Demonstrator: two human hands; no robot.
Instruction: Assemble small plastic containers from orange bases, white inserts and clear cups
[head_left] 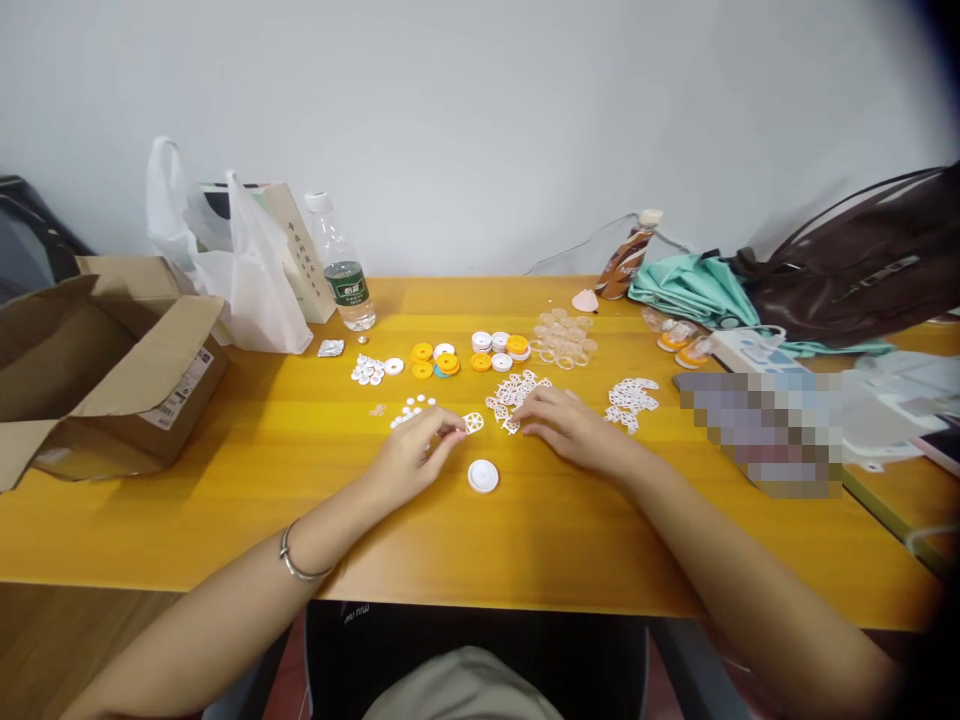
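Between the fingertips of my left hand (416,452) is a small white cut-out plastic piece (473,423), held just above the table. My right hand (564,428) reaches to the edge of a pile of similar white pieces (511,393), fingers bent down; whether it grips one is hidden. A round white disc (483,476) lies on the table below and between both hands. Close behind my left hand are several small white round parts (412,408). Another group of white cut-out pieces (631,398) lies right of my right hand.
Behind the hands sit orange and white discs (435,360), stacked discs (499,350) and clear rings (564,338). A cardboard box (112,380), plastic bag (259,270) and water bottle (345,275) stand left. At right are a drink bottle (628,255), green cloth (694,288) and dark bag (855,260).
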